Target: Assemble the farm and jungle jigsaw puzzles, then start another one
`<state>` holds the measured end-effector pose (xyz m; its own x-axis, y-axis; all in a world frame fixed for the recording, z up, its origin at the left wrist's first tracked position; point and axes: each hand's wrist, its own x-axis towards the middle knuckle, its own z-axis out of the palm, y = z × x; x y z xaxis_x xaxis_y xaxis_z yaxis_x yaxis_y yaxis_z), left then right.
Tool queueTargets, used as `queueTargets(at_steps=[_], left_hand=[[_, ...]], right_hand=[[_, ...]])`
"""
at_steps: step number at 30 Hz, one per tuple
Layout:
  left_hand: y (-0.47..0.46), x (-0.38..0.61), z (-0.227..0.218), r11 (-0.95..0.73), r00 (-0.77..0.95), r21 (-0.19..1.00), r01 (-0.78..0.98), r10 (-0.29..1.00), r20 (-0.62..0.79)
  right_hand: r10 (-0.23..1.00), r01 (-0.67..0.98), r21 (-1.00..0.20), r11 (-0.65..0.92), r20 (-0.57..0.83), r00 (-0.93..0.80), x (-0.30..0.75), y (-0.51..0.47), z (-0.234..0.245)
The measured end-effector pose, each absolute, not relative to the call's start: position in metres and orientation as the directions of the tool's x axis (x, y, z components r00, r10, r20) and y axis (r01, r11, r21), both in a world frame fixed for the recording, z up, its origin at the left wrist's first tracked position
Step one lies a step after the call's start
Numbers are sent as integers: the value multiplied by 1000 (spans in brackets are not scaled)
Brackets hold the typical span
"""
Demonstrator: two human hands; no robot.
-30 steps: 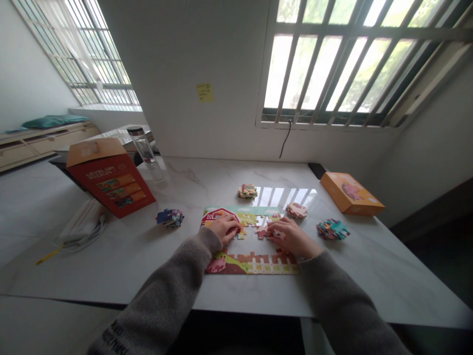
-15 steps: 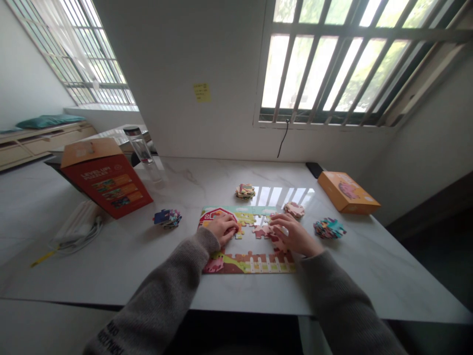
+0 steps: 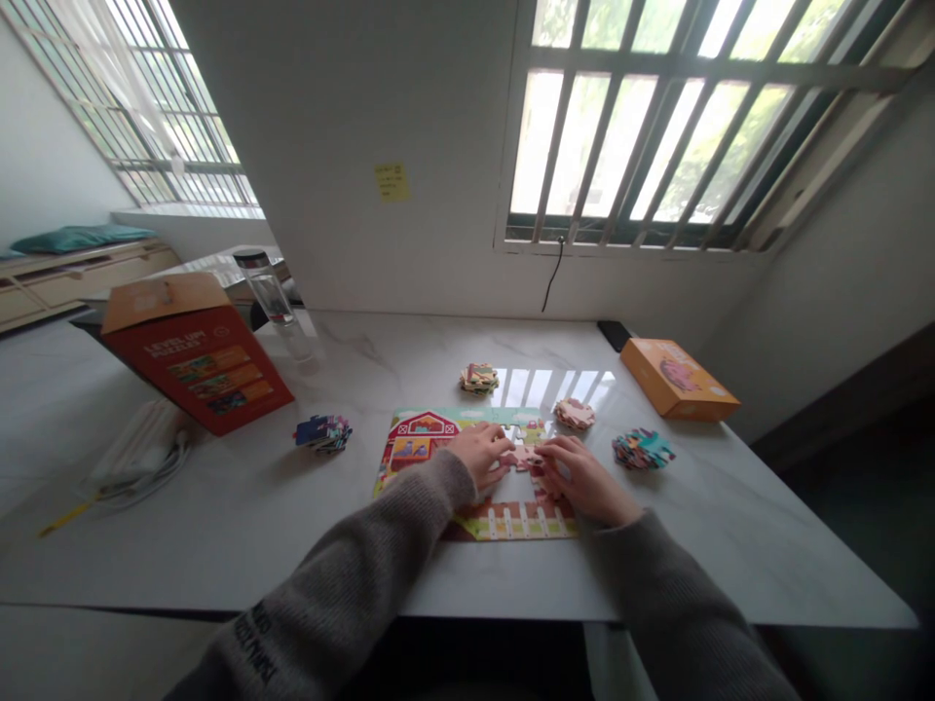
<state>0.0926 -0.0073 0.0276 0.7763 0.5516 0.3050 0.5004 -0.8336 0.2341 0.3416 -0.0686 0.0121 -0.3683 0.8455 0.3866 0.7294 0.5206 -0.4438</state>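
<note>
The puzzle, partly assembled, lies flat near the front edge of the white worktop, its barn at ten o'clock and fence at five; worktop shows through a gap in its middle. The left hand rests over the puzzle, fingers bent, tips at the nine o'clock side of a pink piece. The right hand is at that piece's three o'clock side, fingers curled; whether either hand pinches it cannot be told. Taking the puzzle as clock centre, a beige stack sits at twelve, a pink stack at two, a teal pile at three, a purple pile at nine. An orange box lies farther out at two; a red box stands at ten.
</note>
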Motion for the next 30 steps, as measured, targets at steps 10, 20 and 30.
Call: queueTargets(at_steps=[10, 20, 30], left_hand=[[-7, 105, 14, -849, 805, 184, 496, 529, 270], [-11, 106, 18, -846, 812, 162, 508, 533, 237], [-10, 111, 9, -839, 780, 159, 521, 543, 310]], right_hand=[[840, 748, -400, 529, 375, -393, 342, -71, 10], [824, 740, -387, 550, 397, -404, 340, -72, 14], [835, 748, -391, 535, 381, -398, 337, -76, 16]])
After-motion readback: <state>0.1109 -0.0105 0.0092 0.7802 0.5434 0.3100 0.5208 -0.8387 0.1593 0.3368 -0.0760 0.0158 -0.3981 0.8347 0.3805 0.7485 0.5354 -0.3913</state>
